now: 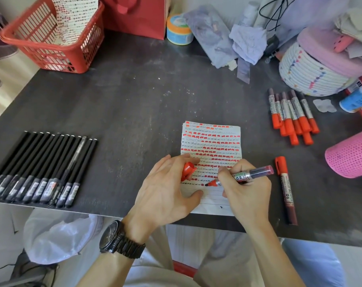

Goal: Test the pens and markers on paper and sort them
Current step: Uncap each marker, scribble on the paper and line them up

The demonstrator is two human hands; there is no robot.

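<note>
At the near edge of the counter [134,110], a person tests a red marker [250,174] on a lined paper [213,141] already crowded with rows of red dashes and dark scribbles. The right hand [246,187] has its fingers wrapped around the marker's barrel in a writing grip, and the tip touches the paper at the end of the lowest red row. The marker's long axis runs roughly along the counter's near edge, with its tip pointing left and its tail pointing right and slightly away.

The left hand [167,187] rests on the paper's left side and pinches the red cap [188,170] between thumb and fingers. The cap sits just beside the tip, left of it and slightly farther from the near edge. Recapping would therefore seem to be a short move inward, though which way the cap's mouth faces cannot be told.

A single capped marker [285,189] lies just right of the paper. A cluster of red-capped markers [292,114] lies toward the right edge, on the writing hand's side and beyond it. A row of black pens [41,168] lies well apart along the near-left edge. A pink cup [352,154] stands at the right edge.
</note>
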